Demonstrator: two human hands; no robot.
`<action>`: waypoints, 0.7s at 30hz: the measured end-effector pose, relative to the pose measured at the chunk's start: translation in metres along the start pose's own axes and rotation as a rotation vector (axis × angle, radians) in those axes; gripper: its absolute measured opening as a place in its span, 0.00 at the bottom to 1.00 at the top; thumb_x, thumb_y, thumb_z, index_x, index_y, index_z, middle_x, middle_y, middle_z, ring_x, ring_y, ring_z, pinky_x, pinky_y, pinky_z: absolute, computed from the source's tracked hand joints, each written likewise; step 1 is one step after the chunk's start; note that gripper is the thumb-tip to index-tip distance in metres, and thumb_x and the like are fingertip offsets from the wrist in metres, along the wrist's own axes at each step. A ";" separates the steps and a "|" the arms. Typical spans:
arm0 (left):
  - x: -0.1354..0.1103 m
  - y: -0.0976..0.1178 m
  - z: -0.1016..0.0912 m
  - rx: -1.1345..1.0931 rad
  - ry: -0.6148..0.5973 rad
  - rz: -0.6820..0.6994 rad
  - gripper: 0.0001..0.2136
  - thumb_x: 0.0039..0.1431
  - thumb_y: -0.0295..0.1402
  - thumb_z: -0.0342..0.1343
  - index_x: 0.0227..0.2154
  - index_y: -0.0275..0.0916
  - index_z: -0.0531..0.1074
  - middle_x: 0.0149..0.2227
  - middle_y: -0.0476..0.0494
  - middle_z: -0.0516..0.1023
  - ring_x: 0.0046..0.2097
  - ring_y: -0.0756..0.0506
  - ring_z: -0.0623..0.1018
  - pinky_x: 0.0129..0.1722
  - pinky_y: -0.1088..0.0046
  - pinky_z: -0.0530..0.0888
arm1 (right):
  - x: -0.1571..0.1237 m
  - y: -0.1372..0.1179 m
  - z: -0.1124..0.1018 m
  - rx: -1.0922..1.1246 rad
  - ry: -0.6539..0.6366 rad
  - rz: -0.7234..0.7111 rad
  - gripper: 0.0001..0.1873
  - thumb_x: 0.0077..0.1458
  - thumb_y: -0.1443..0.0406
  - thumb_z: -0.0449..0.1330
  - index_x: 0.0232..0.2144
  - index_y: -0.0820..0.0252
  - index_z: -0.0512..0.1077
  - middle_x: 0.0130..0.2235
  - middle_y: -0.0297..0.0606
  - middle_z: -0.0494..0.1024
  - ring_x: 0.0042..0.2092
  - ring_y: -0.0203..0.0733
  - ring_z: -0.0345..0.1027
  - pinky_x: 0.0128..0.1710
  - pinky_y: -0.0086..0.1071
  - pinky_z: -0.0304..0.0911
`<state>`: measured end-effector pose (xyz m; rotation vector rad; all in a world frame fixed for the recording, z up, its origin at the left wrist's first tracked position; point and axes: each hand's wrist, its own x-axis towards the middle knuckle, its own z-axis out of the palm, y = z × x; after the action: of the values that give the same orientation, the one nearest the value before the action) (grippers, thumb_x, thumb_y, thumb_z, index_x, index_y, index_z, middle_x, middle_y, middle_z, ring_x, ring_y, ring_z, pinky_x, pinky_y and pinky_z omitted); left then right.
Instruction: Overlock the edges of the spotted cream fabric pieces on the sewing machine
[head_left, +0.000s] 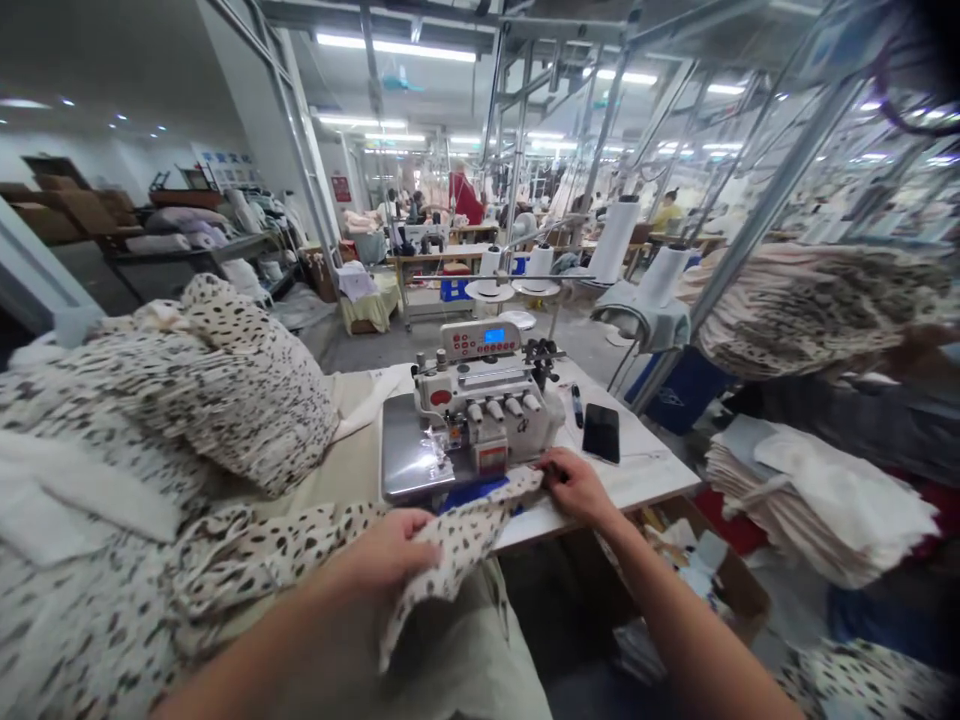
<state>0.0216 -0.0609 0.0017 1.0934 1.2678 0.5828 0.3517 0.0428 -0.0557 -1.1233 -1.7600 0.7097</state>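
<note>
A strip of cream fabric with dark spots stretches between my two hands in front of the sewing machine. My left hand is closed on its near left part, and a pointed end hangs below the fingers. At the far right end, my right hand pinches the fabric's edge near the machine's right front corner. The white overlock sewing machine stands just beyond, its panel lit blue and its metal plate to the left. More spotted fabric lies bunched left of my left hand.
A tall pile of spotted fabric fills the left side. On the table's right lies a black phone. White thread cones stand behind the machine. Stacked white cloth and a cardboard box are at right. Other people sit far back.
</note>
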 end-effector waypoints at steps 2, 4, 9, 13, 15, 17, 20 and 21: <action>-0.009 -0.011 0.000 -0.124 0.025 -0.009 0.20 0.38 0.34 0.69 0.38 0.34 0.78 0.34 0.45 0.81 0.34 0.46 0.77 0.33 0.75 0.70 | -0.005 0.002 -0.007 -0.150 -0.058 -0.004 0.24 0.39 0.71 0.58 0.41 0.57 0.81 0.47 0.40 0.77 0.49 0.46 0.72 0.52 0.35 0.65; -0.016 -0.015 0.001 -0.262 0.057 -0.013 0.21 0.39 0.36 0.70 0.39 0.34 0.78 0.35 0.44 0.82 0.37 0.44 0.79 0.38 0.73 0.72 | 0.000 0.003 -0.021 -0.456 -0.027 0.134 0.29 0.44 0.70 0.57 0.50 0.55 0.77 0.52 0.41 0.73 0.52 0.44 0.70 0.54 0.33 0.64; -0.022 -0.011 0.011 -0.514 0.089 -0.044 0.20 0.42 0.35 0.71 0.40 0.36 0.77 0.40 0.41 0.82 0.40 0.42 0.81 0.42 0.71 0.74 | 0.042 0.017 -0.058 -0.887 0.134 0.562 0.28 0.64 0.50 0.49 0.56 0.59 0.73 0.55 0.54 0.68 0.53 0.57 0.70 0.51 0.49 0.65; -0.014 -0.018 0.018 -0.608 0.073 -0.042 0.22 0.39 0.33 0.73 0.40 0.36 0.77 0.38 0.40 0.83 0.37 0.41 0.82 0.39 0.69 0.76 | 0.065 0.034 -0.072 -0.946 0.007 0.695 0.33 0.55 0.42 0.57 0.51 0.60 0.76 0.52 0.57 0.72 0.49 0.60 0.73 0.47 0.50 0.66; -0.008 -0.027 0.017 -0.631 0.067 -0.023 0.24 0.36 0.35 0.75 0.40 0.36 0.77 0.36 0.39 0.83 0.38 0.38 0.82 0.40 0.66 0.76 | 0.068 0.041 -0.079 -0.954 -0.048 0.705 0.32 0.54 0.45 0.60 0.53 0.58 0.75 0.53 0.56 0.74 0.52 0.58 0.72 0.49 0.47 0.65; -0.003 -0.038 0.014 -0.633 0.073 -0.009 0.26 0.34 0.37 0.76 0.39 0.37 0.77 0.36 0.38 0.83 0.40 0.36 0.82 0.42 0.64 0.77 | 0.070 0.046 -0.088 -0.958 -0.083 0.696 0.29 0.56 0.49 0.60 0.56 0.56 0.74 0.54 0.53 0.75 0.54 0.55 0.71 0.50 0.43 0.65; 0.005 -0.054 0.011 -0.616 0.078 -0.004 0.27 0.32 0.39 0.76 0.38 0.38 0.77 0.36 0.38 0.83 0.43 0.34 0.82 0.46 0.61 0.77 | 0.077 0.051 -0.101 -0.967 -0.104 0.689 0.25 0.57 0.57 0.59 0.55 0.57 0.75 0.53 0.51 0.77 0.55 0.53 0.71 0.49 0.39 0.65; 0.007 -0.058 0.011 -0.614 0.068 -0.001 0.27 0.31 0.40 0.76 0.38 0.38 0.77 0.36 0.38 0.82 0.44 0.33 0.82 0.47 0.59 0.76 | 0.080 0.052 -0.104 -0.969 -0.106 0.689 0.24 0.56 0.59 0.58 0.54 0.58 0.76 0.53 0.51 0.77 0.54 0.53 0.71 0.49 0.38 0.65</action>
<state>0.0216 -0.0827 -0.0540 0.5623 1.0406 0.9385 0.4517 0.1376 -0.0233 -2.4513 -1.8266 0.2505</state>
